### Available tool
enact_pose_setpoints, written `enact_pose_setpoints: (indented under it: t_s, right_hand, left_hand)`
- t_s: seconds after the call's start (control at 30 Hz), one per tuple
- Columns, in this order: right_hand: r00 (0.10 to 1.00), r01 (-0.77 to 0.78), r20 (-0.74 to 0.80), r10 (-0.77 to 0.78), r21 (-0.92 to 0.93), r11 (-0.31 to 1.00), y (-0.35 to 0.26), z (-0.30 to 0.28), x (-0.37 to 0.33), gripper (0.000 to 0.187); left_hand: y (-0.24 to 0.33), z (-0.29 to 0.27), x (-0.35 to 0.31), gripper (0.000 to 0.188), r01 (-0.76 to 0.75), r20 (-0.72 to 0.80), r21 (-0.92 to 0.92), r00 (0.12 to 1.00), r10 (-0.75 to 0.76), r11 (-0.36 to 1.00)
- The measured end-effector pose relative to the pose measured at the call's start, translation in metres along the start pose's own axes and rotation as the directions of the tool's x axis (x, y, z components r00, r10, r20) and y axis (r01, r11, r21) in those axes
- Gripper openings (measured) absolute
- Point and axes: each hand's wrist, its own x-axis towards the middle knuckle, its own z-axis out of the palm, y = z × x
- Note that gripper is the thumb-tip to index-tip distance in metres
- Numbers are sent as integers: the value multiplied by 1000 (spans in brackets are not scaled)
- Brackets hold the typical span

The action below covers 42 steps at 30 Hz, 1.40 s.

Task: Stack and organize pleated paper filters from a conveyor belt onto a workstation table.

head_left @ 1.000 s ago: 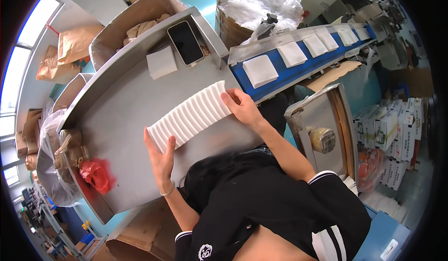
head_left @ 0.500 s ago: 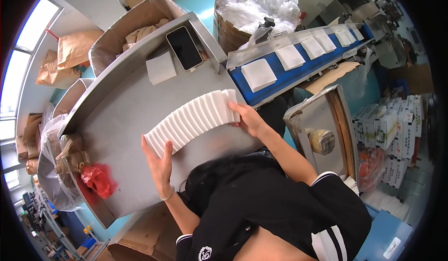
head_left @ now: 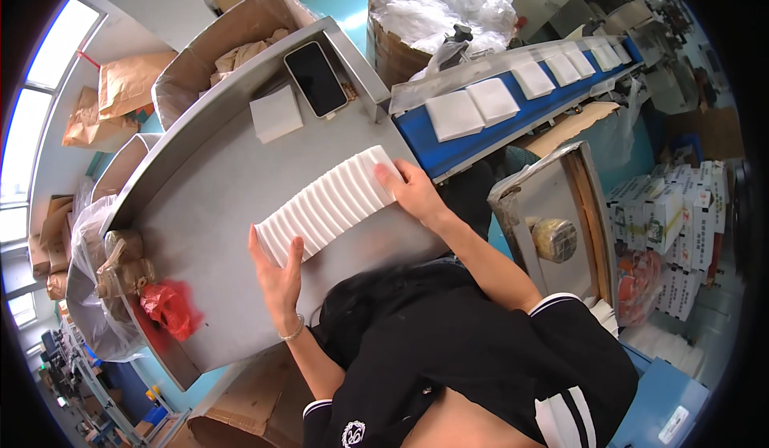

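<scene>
A long row of white flat packets point(head_left: 327, 206) stands on edge on the grey metal table point(head_left: 216, 184). My left hand point(head_left: 276, 270) presses against the row's near-left end, fingers spread over it. At the row's right end, close to the blue conveyor belt point(head_left: 513, 112), my right hand point(head_left: 412, 192) pushes against the last packet. The two hands squeeze the row between them.
Several white packets point(head_left: 473, 108) lie on the belt. A black phone point(head_left: 316, 78) and a single white packet point(head_left: 276, 114) rest at the table's far side. A red bag point(head_left: 170, 308) lies at the left end. Cardboard boxes and bagged bins surround the table.
The row and both hands have shifted slightly right and toward the belt. The hands stay pressed on the row's two ends.
</scene>
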Motion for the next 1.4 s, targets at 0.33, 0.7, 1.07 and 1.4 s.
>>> enact_pose_setpoints:
  t_s: [0.33, 0.7, 1.07, 1.4]
  right_hand:
    - [963, -160, -77, 257, 604, 780, 22, -38, 2, 40]
    - [876, -471, 325, 358, 409, 782, 23, -29, -11, 45]
    - [997, -70, -34, 74, 82, 994, 13, -1, -4, 48]
    - [956, -112, -160, 246, 575, 811, 35, -32, -6, 42]
  left_hand:
    - [-4, -2, 3, 85, -7, 6, 27, 1000, 7, 1000]
    - [-11, 6, 3, 86, 3, -63, -1, 998, -3, 1000]
    - [8, 17, 2, 87, -60, 35, 69, 998, 58, 996]
    - [-4, 20, 3, 89, -57, -81, 104, 995, 66, 993]
